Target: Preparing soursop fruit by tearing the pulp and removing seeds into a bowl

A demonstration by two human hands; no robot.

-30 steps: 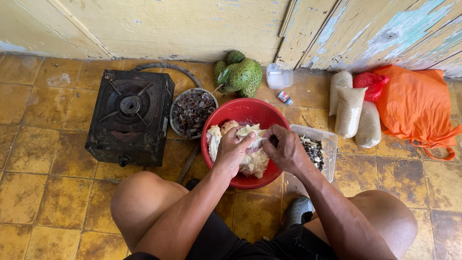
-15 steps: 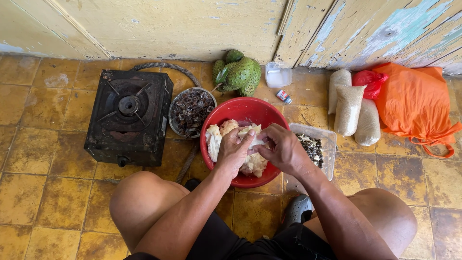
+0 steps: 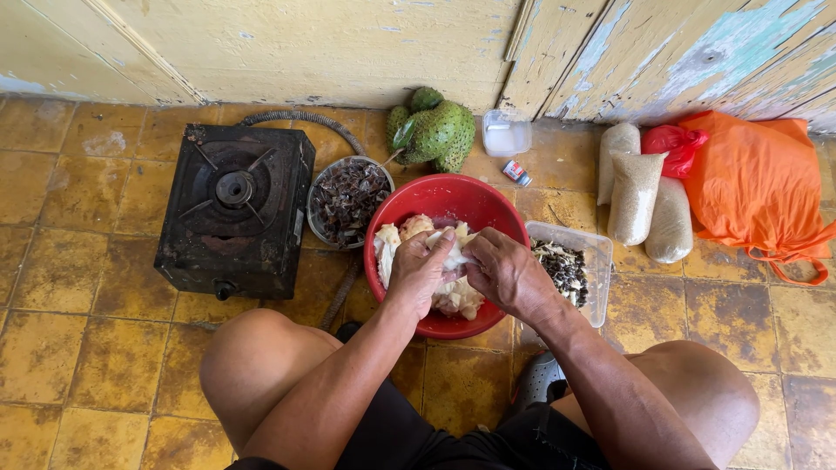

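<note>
Set low on the yellowed tile floor (image 3: 78, 348) between bent knees for easy reach: round red plastic bowl (image 3: 488, 202) heaped with pale, fibrous fruit pulp (image 3: 453, 298). Both hands, left (image 3: 420, 271) and right (image 3: 505, 274), curled closed over the bowl, pinching and pulling one white strip of pulp. Flanked by a black single-burner stove (image 3: 235, 218) and a clear seed tub (image 3: 570, 265).

- A squatting person's left hand (image 3: 421, 271) and right hand (image 3: 503, 271) grip pale fruit flesh (image 3: 453, 292) over a red plastic basin (image 3: 447, 199) on a yellow tiled floor (image 3: 78, 348).
- A black single-burner gas stove (image 3: 235, 218) sits left of the basin, a metal bowl of dark peelings (image 3: 348, 200) between them.
- Green soursops (image 3: 435, 132) lie near the wall.
- A clear tub of dark seeds (image 3: 570, 265) touches the basin's right side.
- Three filled sacks (image 3: 640, 196) and an orange bag (image 3: 758, 187) lie right.
</note>
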